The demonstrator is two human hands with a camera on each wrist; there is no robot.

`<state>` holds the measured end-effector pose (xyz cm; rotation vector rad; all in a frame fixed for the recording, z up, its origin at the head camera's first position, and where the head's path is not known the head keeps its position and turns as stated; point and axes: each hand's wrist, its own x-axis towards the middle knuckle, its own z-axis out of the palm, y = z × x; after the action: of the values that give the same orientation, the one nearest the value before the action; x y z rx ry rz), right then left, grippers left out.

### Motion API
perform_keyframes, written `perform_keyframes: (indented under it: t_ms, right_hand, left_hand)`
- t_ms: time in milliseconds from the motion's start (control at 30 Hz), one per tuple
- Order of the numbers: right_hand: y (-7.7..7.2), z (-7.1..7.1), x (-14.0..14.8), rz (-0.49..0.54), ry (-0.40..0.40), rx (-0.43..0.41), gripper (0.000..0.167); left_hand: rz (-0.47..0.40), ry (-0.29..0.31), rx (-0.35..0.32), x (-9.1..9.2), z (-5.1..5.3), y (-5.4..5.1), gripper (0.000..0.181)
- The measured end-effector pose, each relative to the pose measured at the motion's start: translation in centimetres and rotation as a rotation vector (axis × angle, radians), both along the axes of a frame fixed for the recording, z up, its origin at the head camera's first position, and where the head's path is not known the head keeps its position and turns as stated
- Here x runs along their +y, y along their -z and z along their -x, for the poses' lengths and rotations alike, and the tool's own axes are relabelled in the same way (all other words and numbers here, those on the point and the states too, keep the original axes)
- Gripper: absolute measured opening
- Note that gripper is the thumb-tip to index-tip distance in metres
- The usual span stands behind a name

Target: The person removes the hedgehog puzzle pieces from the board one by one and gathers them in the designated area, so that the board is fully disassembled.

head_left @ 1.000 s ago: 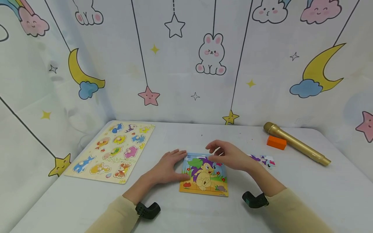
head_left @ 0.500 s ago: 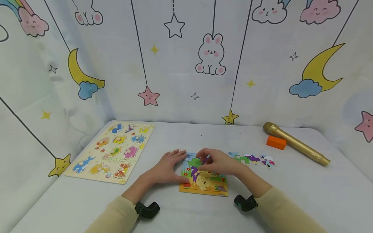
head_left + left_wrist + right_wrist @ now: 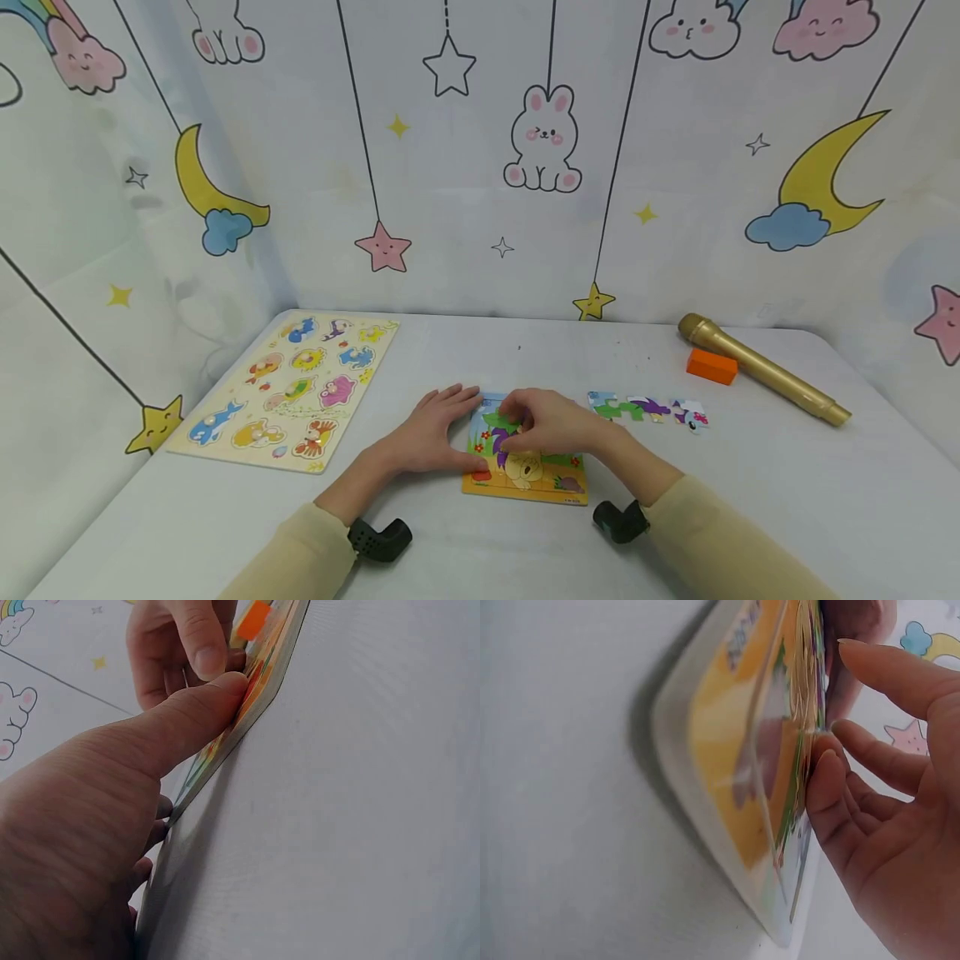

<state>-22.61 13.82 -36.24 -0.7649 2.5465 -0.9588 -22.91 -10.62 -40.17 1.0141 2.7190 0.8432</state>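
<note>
A small hedgehog jigsaw puzzle [image 3: 528,490] lies flat on the white table, partly covered by both hands. My left hand [image 3: 431,429] steadies its left side: the thumb presses on the board's face, and the straight fingers lie along its left edge. Over the upper middle of the picture, my right hand [image 3: 558,421] has its fingers bent. In the right wrist view, fingertips [image 3: 826,776] touch the surface of the puzzle [image 3: 727,750]; the thumb and index finger stand apart with no piece visible between them. Several loose puzzle pieces [image 3: 648,407] lie in a row to the right.
At the left is a large cream board [image 3: 300,392] with animal shapes. A gold microphone [image 3: 772,375] lies at the right, beside an orange block [image 3: 711,367]. Behind the table hangs a white cloth [image 3: 450,183] printed with stars, moons and a rabbit.
My right hand has moved left and slightly down over the puzzle, uncovering a blue and green piece in the loose row. My left hand has stayed in place.
</note>
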Motion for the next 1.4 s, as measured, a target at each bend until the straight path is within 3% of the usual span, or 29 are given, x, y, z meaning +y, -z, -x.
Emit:
perform_keyframes:
  t_ms: [300, 533, 1000, 1400]
  right_hand:
    - [-0.1, -0.1, -1.0, -0.129, 0.023, -0.003, 0.049]
    - [-0.1, -0.2, -1.4, -0.15, 0.04, -0.003, 0.045]
    - [-0.3, -0.6, -1.0, -0.064, 0.012, -0.001, 0.04]
    - [0.0, -0.4, -0.7, 0.034, 0.015, -0.037, 0.025]
  left_hand:
    - [-0.011, 0.008, 0.006, 0.0, 0.1, 0.1, 0.092]
    - [-0.002, 0.004, 0.006, 0.0, 0.1, 0.2, 0.092]
    - [-0.005, 0.0, 0.002, 0.0, 0.0, 0.1, 0.092]
    - [0.008, -0.008, -0.008, -0.1, 0.0, 0.1, 0.092]
